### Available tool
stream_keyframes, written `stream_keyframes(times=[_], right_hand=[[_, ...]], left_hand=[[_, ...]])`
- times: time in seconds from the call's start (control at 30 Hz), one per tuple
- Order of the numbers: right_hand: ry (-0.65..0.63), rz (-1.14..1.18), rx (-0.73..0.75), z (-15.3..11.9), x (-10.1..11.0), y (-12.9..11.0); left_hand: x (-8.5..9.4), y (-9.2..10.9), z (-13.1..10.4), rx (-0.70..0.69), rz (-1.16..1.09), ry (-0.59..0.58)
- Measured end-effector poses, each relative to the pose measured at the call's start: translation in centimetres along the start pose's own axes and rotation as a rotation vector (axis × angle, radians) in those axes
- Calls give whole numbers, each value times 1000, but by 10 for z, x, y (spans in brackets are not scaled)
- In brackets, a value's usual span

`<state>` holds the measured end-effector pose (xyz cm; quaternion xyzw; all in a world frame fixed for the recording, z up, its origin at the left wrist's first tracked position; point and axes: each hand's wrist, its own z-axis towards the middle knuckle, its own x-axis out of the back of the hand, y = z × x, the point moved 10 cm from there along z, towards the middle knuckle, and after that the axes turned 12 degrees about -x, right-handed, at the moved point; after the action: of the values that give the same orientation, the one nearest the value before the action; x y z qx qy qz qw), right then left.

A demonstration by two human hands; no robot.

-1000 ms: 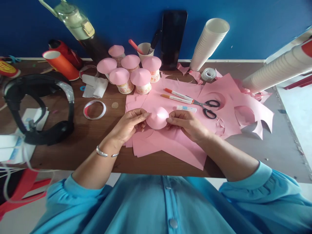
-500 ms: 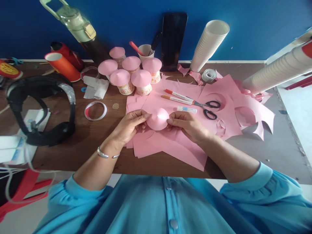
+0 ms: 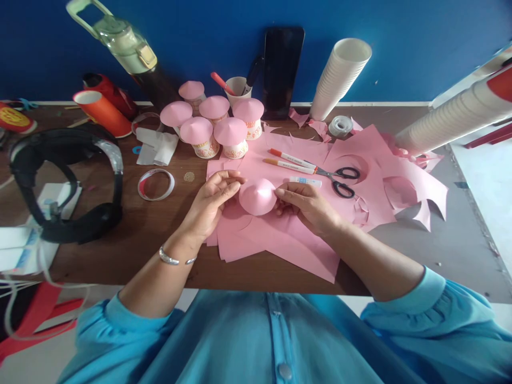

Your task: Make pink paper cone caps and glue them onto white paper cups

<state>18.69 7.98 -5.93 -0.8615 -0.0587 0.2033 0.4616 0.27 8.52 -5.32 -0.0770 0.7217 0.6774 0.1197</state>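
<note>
A shallow pink paper cone is between my hands, above stacked pink sheets. My right hand pinches the cone's right edge between thumb and fingers. Just off its left edge is my left hand, thumb and index finger drawn close together; whether anything is between them is too small to tell. Beyond my hands lie two markers, a white glue stick and black-handled scissors. Small decorated cups topped with pink cones stand behind, to the left.
Stacked white cups stand at the back and lean at the right. A dark phone rests against the blue wall. To the left are a tape roll, a black head strap, an orange cup and a tall bottle.
My left hand has come slightly away from the cone's left edge, its index finger lifted. My right hand still holds the other edge. The whole view has shifted slightly.
</note>
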Motion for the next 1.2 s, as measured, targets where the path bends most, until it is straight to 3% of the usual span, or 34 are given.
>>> stream_keyframes(times=[0.27, 0.47, 0.6, 0.7, 0.8, 0.93, 1.2], right_hand=[[29, -44, -19, 1, 1, 2], [44, -59, 38, -1, 3, -4], [233, -169, 189, -13, 17, -20], [370, -267, 333, -25, 24, -32], [389, -292, 397, -28, 23, -35], [377, -283, 391, -26, 22, -33], [370, -202, 353, -23, 27, -31]], left_hand=[[-6, -3, 1, 25, 61, 73], [-7, -6, 0, 20, 79, 62], [-2, 17, -2, -177, 259, 30], [-16, 54, -7, -450, 504, -62], [-44, 71, -11, -575, 665, -239], [-69, 71, -11, -620, 770, -433], [-90, 54, -4, -596, 871, -679]])
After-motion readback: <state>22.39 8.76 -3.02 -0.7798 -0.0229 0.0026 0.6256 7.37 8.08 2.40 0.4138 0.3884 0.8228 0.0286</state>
